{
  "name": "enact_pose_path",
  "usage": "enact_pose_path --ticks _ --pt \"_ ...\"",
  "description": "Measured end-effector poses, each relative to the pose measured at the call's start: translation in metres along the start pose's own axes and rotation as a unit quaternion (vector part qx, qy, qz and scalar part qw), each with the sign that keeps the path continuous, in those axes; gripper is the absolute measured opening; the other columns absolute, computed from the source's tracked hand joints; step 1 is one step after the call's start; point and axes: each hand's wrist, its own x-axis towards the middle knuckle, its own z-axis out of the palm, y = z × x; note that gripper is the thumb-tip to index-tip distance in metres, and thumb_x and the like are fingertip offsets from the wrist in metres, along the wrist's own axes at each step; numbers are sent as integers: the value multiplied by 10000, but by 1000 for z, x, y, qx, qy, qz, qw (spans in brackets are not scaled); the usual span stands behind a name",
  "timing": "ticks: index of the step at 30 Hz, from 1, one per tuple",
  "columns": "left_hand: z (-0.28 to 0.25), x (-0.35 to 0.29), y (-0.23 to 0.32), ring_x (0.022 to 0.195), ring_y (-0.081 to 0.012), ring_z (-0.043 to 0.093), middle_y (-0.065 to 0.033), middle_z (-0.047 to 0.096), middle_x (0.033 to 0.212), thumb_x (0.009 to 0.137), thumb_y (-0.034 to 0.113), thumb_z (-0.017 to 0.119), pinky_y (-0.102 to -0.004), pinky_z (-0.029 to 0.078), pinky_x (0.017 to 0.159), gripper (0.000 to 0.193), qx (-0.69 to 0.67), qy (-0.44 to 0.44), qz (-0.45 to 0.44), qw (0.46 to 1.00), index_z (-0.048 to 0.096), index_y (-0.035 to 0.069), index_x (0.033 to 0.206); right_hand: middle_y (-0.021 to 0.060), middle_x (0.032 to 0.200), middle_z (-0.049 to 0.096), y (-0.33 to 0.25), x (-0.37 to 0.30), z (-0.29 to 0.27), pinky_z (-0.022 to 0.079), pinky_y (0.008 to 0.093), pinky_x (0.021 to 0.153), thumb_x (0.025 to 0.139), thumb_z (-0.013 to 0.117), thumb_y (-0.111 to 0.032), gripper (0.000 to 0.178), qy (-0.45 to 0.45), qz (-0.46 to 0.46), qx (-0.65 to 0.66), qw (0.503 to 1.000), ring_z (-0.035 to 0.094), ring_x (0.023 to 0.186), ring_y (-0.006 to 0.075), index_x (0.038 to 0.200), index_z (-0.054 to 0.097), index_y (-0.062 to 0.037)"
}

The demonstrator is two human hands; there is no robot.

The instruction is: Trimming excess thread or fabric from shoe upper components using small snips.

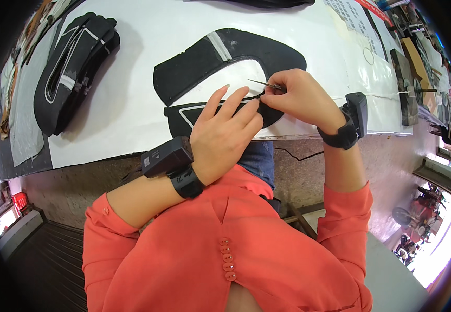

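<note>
A black U-shaped piece (280,52), seemingly a shoe upper laid flat, rests on the white table top near its front edge. It carries a pale grey strip across its upper arm and a white outlined edge on its lower arm. My left hand (227,128) lies over that lower arm with fingers spread, pressing lightly on it. At the bend of the piece, my right hand (298,96) pinches a slim pointed metal tool (263,83), its tip directed left over the inner edge. Whether it is small scissors or another tool is hidden by the fingers.
At the left stands a stack of similar black pieces (74,73) with pale strips. Another black item (272,3) lies at the far edge. Printed sheets (353,26) and dark metal blocks (403,86) sit to the right. Each wrist wears a strapped black device (168,157).
</note>
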Motion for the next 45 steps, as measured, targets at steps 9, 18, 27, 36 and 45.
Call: enact_pose_path --ticks 9,18,27,36,45 --pt "2 13 -1 1299 -260 535 -29 644 1199 804 135 709 -480 386 1137 240 5 -15 24 1000 631 101 1029 122 634 646 6 7 -13 491 324 562 788 717 -201 220 -17 -18 -12 1000 621 538 212 821 715 17" --pt "9 18 1 1299 -265 530 -33 643 1205 804 135 704 -479 396 1127 247 7 5 30 1000 631 101 1038 122 657 632 11 21 -27 496 312 611 767 726 -205 224 -62 -39 -6 997 599 609 186 800 711 16" --pt "7 17 -4 1293 -276 538 -25 645 1266 799 139 718 -474 416 1113 260 -24 -4 18 1000 647 110 1047 94 620 630 13 21 -24 480 299 556 780 723 -195 205 -56 -31 4 998 587 552 151 810 726 7" --pt "-7 3 -13 1243 -285 578 -40 667 1212 779 152 728 -471 449 1080 237 -28 -20 49 998 662 96 1000 120 654 666 2 2 -6 501 314 554 797 719 -186 201 -36 -31 32 998 626 542 183 841 737 9" --pt "-19 2 -26 1207 -275 595 -28 678 1170 782 116 707 -466 471 1048 217 -65 -32 79 994 681 99 996 175 703 685 -5 -3 9 532 363 645 787 720 -216 230 -19 -39 -16 999 672 640 296 834 746 7"
